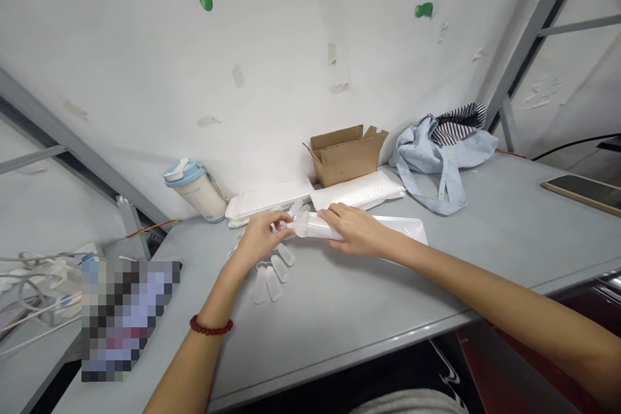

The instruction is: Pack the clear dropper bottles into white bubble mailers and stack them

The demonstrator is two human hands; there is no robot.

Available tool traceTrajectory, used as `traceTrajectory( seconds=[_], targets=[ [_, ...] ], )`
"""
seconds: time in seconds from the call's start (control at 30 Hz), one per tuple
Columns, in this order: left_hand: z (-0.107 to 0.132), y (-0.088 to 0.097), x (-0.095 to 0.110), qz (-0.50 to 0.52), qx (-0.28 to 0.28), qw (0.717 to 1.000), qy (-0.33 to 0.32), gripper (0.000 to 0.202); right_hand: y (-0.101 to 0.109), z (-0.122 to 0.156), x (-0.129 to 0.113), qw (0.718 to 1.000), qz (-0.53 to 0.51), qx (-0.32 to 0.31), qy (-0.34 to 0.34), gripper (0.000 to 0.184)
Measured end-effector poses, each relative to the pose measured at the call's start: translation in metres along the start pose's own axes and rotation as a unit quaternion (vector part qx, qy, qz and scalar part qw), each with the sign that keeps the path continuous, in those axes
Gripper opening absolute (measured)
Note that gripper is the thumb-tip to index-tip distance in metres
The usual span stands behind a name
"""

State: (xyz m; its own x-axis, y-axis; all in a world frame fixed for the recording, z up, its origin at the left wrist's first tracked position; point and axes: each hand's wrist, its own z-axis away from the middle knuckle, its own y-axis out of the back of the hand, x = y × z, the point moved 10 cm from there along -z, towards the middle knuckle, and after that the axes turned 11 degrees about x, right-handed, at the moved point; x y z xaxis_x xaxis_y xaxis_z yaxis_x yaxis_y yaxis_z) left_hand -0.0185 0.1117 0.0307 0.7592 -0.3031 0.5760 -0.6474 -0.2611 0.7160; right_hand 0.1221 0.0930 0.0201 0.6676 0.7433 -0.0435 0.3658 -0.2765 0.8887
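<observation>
My right hand (pixel 354 231) is closed over a long clear plastic packet (pixel 310 225) that lies across the grey table (pixel 369 297). At the packet's left end, my left hand (pixel 262 236) pinches it with fingertips together. A red bead bracelet (pixel 210 327) circles my left wrist. Several small clear plastic pieces (pixel 272 275) lie on the table just below my left hand. A flat white packet (pixel 405 225) sits under and behind my right hand.
Against the wall stand an open cardboard box (pixel 345 154), two white foam packs (pixel 310 197) and a tipped pale cup with a blue lid (pixel 194 187). A light blue cloth bag (pixel 444 152) lies at right, a phone (pixel 585 191) far right, cables (pixel 33 284) at left.
</observation>
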Motion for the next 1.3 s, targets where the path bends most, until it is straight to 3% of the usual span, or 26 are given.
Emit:
traceTrajectory(
  seconds=[0.1, 0.2, 0.3, 0.4, 0.47, 0.6, 0.73, 0.8, 0.9, 0.97, 1.03, 1.17, 1.3],
  targets=[
    [0.002, -0.007, 0.008, 0.031, 0.016, 0.999, -0.01, 0.023, -0.001, 0.0, 0.0, 1.0, -0.005, -0.003, -0.003, 0.035],
    [0.007, -0.018, 0.01, 0.143, -0.026, 0.989, 0.03, 0.026, 0.0, 0.0, -0.001, 1.0, -0.017, -0.004, -0.002, 0.036],
    [0.005, -0.011, 0.01, 0.207, -0.027, 0.977, 0.052, 0.028, 0.0, 0.0, 0.001, 1.0, -0.025, 0.001, -0.005, 0.036],
    [-0.001, 0.016, -0.007, 0.148, 0.056, 0.985, 0.073, 0.029, 0.003, -0.002, 0.009, 0.999, -0.037, 0.017, -0.024, 0.038],
    [-0.003, 0.022, -0.018, 0.066, 0.064, 0.993, 0.077, 0.029, 0.007, -0.004, 0.018, 0.997, -0.056, 0.032, -0.05, 0.041],
    [0.001, -0.008, -0.02, -0.074, -0.029, 0.997, 0.013, 0.025, 0.014, -0.006, 0.034, 0.977, -0.168, 0.056, -0.116, 0.046],
    [0.005, -0.025, -0.01, -0.108, -0.048, 0.992, -0.045, 0.033, 0.014, -0.006, 0.034, 0.965, -0.224, 0.046, -0.132, 0.048],
    [0.004, -0.017, -0.008, -0.074, -0.028, 0.996, -0.037, 0.037, 0.013, -0.005, 0.033, 0.968, -0.209, 0.043, -0.132, 0.048],
    [-0.003, 0.018, -0.012, 0.02, 0.079, 0.996, 0.023, 0.038, 0.011, -0.004, 0.034, 0.972, -0.182, 0.043, -0.14, 0.049],
    [-0.003, 0.042, -0.016, 0.112, 0.164, 0.978, 0.067, 0.042, 0.01, -0.003, 0.033, 0.974, -0.17, 0.041, -0.141, 0.05],
    [-0.001, 0.054, -0.02, 0.215, 0.215, 0.947, 0.101, 0.046, 0.009, -0.003, 0.031, 0.976, -0.164, 0.034, -0.138, 0.049],
    [0.002, 0.047, -0.02, 0.346, 0.228, 0.9, 0.136, 0.047, 0.009, -0.002, 0.023, 0.981, -0.145, 0.029, -0.121, 0.048],
    [0.006, 0.018, -0.02, 0.355, 0.178, 0.899, 0.186, 0.048, 0.011, -0.002, 0.017, 0.986, -0.128, 0.037, -0.103, 0.046]
  ],
)
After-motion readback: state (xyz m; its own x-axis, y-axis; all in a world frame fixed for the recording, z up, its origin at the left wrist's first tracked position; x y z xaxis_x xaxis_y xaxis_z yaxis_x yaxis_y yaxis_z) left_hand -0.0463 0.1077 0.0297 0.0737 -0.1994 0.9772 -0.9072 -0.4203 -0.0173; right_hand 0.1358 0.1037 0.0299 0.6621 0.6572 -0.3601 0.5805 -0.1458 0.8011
